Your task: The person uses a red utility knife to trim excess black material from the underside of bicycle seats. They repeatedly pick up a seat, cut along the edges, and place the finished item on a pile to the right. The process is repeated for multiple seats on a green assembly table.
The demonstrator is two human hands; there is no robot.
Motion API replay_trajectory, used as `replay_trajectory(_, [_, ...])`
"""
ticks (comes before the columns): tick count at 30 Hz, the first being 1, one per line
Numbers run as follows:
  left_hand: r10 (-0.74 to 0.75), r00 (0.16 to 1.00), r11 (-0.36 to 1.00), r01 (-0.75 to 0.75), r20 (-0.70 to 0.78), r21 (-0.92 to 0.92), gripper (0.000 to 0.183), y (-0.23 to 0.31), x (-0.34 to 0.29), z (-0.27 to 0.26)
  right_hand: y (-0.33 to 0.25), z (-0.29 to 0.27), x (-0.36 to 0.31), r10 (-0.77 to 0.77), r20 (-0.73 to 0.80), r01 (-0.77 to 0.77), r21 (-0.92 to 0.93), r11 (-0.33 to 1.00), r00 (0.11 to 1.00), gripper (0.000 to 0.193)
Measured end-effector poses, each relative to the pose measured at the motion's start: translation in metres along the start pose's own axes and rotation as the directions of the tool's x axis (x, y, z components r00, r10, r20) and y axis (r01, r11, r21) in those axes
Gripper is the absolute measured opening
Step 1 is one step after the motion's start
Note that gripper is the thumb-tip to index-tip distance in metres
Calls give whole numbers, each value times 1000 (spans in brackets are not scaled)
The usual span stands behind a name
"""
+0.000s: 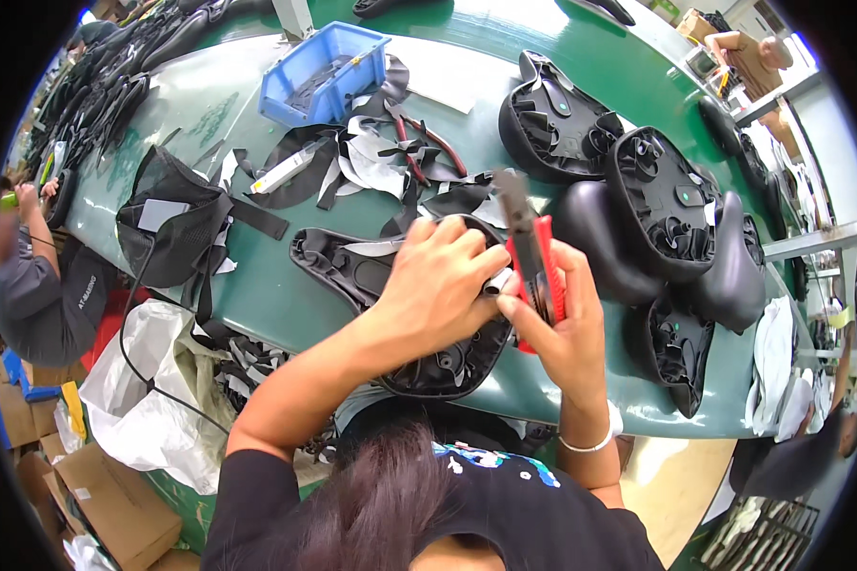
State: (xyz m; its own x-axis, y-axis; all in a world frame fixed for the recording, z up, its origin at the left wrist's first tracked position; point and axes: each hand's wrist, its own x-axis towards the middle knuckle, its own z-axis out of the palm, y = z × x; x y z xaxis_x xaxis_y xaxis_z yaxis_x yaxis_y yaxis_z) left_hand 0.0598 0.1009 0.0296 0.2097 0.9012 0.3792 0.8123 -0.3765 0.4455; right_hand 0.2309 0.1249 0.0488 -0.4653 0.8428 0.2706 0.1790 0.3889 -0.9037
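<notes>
A black bicycle saddle [452, 366] lies upside down at the table's near edge, its narrow nose toward the upper left. My left hand [438, 285] rests over it, fingers curled and closed on the edge of the saddle's cover. Some pale material [496, 281] shows by those fingertips. My right hand [571, 328] grips a pair of red-handled pliers [548, 271] over the saddle's right side. Their grey head points up and is smeared by motion. My hands hide part of the saddle's middle.
More upturned saddles [662, 200] are heaped at right. Beyond my hands lie other red-handled pliers [414, 152], black and grey scraps [362, 157] and a blue bin [300, 90]. A black bag [167, 224] trails a cable. Co-workers [43, 295] are at the left and right.
</notes>
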Motion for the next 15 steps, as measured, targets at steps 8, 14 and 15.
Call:
replay_trajectory(8, [-104, 991, 925, 126, 80, -358, 24, -21, 15, 7, 20, -62, -10, 13, 357, 233, -638, 734, 934, 55])
replay_trajectory(14, [-571, 820, 89, 10, -43, -996, 31, -34, 16, -9, 4, -35, -66, 210, 171, -16, -739, 673, 962, 57])
replay_trajectory(15, [-591, 806, -156, -164, -41, -974, 32, -38, 15, -12, -4, -29, -77, 260, 119, -98, -719, 689, 958, 53])
